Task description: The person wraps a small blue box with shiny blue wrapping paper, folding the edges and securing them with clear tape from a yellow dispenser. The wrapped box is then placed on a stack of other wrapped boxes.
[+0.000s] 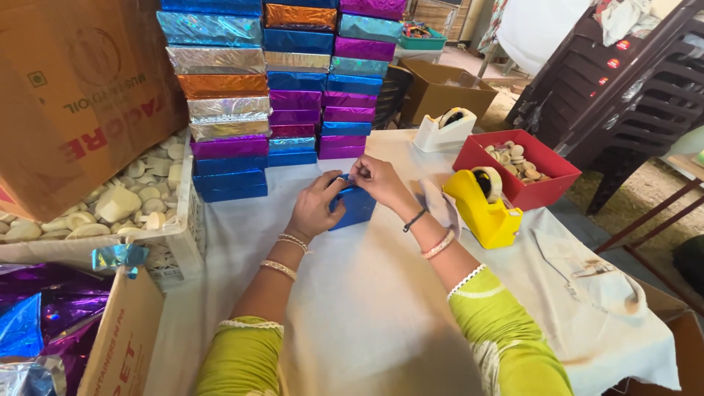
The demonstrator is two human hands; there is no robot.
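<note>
Shiny blue foil-wrapped box point(356, 207), long axis running toward the yellow tape dispenser point(482, 207); my left hand point(317, 205) and right hand point(378, 180) both closed on it.

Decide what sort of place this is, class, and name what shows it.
Probably a small hand-packing workshop. Stacks of foil-wrapped boxes stand on the cloth-covered table, a crate of pale soap-like pieces sits at the left, and two tape dispensers wait beside the left hand and right hand wrapping a blue box.

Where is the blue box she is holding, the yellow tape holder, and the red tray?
blue box point(357, 207): head view, on its shiny blue front.
yellow tape holder point(484, 213): head view, on its yellow side.
red tray point(490, 167): head view, on its near red wall.
</note>
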